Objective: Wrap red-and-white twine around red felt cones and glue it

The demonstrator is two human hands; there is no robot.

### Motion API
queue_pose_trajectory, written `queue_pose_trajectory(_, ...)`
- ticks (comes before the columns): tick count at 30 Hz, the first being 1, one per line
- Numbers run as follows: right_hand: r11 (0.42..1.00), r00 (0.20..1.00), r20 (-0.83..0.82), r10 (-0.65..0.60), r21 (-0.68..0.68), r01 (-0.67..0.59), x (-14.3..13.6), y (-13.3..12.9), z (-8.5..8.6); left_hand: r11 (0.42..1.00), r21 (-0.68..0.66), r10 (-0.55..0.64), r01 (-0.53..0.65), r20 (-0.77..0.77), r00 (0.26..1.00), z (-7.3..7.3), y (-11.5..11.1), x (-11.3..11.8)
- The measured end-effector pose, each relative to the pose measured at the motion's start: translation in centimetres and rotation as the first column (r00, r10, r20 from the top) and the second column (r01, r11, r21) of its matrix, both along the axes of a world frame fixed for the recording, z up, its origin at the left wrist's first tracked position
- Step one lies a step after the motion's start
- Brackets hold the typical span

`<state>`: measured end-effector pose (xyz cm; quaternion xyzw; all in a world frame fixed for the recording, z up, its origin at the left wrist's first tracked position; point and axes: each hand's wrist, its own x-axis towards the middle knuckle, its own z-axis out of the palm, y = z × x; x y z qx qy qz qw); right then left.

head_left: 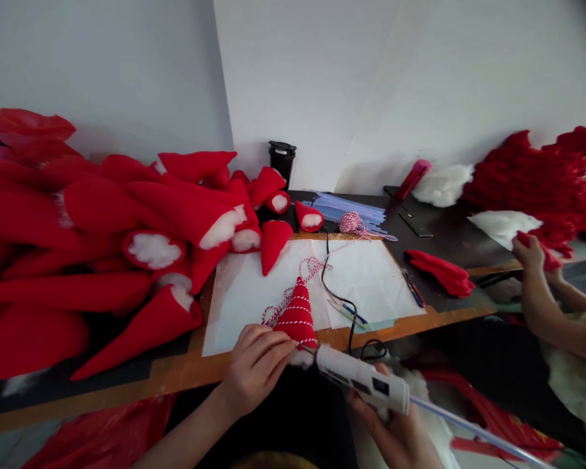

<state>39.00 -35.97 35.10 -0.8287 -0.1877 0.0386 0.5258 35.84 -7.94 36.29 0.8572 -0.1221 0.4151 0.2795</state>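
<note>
A small red stuffed felt cone (297, 318) lies on white paper at the table's front edge, with red-and-white twisted cord (293, 307) wound round it in a spiral. My left hand (260, 361) grips the cone near its wide end, fingers closed on its left side. White stuffing (301, 357) pokes out at the base. My right hand (395, 423) is wrapped round a white hot glue gun (356, 376), its nozzle close to the cone's lower edge; I cannot tell if it touches. A long glue stick (473, 428) sticks out of the gun's back.
Stuffed red cones (97, 215) are heaped at left. Behind the paper (371, 283) lie a cord ball (350, 223), glue sticks (346, 207) and a black cup (282, 159). A black cable (328, 280) crosses the paper. At right, another person's hands (532, 254) hold red fabric.
</note>
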Motion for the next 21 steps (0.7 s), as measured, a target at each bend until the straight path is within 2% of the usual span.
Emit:
queue_pose_trajectory(4,0.998,0.995,-0.074,-0.060,0.031,0.062,-0.1,0.7,0.9,1.000,-0.003,0.006,-0.006,0.007,1.000,0.2,0.0,0.0)
queue_pose_trajectory(8,0.993,0.990,-0.094,0.109,-0.041,-0.114,0.9,1.2,2.5,1.000,0.003,0.023,-0.023,0.002,1.000,0.4,0.0,-0.1)
queue_pose_trajectory(10,0.992,0.988,-0.087,0.127,-0.003,-0.128,1.4,1.2,3.0,1.000,0.010,0.021,-0.021,-0.002,1.000,0.3,0.0,-0.1)
queue_pose_trajectory(14,0.995,0.996,-0.079,0.043,0.090,-0.036,1.5,0.8,2.9,1.000,-0.015,0.027,-0.027,-0.013,1.000,-0.1,0.0,-0.4)
queue_pose_trajectory(18,0.988,0.995,-0.078,-0.068,0.134,0.078,1.2,1.3,2.1,0.984,-0.179,-0.002,-0.011,-0.068,0.998,0.0,0.0,-1.3)
queue_pose_trajectory(21,0.974,0.995,-0.030,-0.098,0.205,0.102,1.4,2.8,2.0,0.975,-0.197,0.103,-0.102,-0.006,0.995,1.1,-0.7,-2.2)
